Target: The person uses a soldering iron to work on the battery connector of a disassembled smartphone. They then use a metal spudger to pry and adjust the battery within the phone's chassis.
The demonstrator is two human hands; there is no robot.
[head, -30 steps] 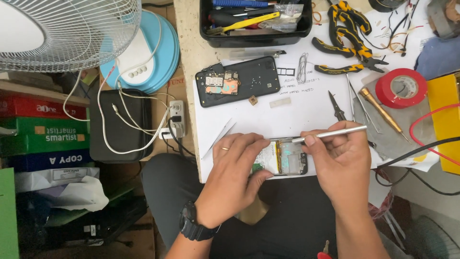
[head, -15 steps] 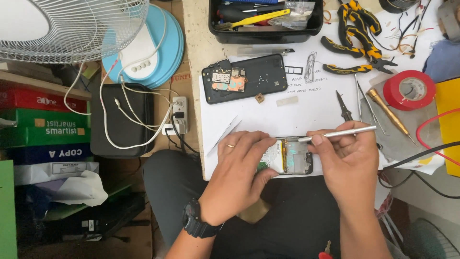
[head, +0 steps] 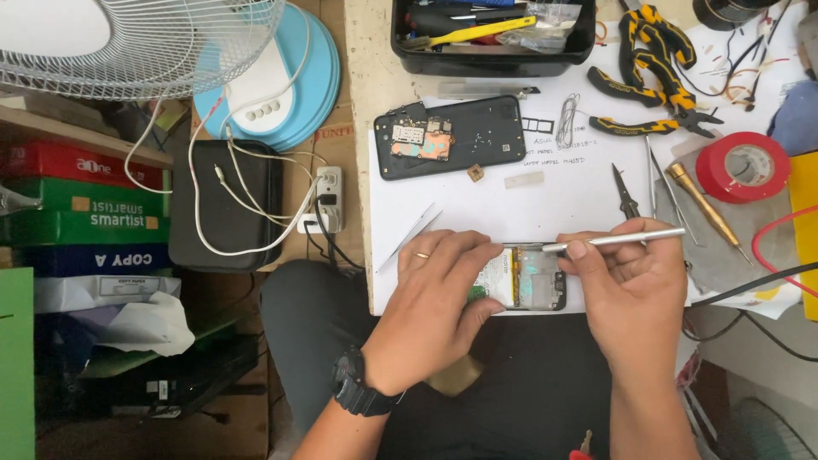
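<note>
**Opened phone steadied at the desk's near edge**

The opened phone [head: 530, 279] lies flat on the white sheet at the near edge of the desk [head: 362, 102]. The left hand [head: 434, 311] lies over its left end, fingers curled down to pin it. The right hand [head: 630, 290] is closed around a slim metal tool [head: 615, 239], whose tip meets the phone's upper edge; the exact contact point is hard to make out. Thin and stiff, with bare fragile parts, the phone is probably best held by its frame edges. A second back cover [head: 450, 136] lies well apart, farther up.
</note>
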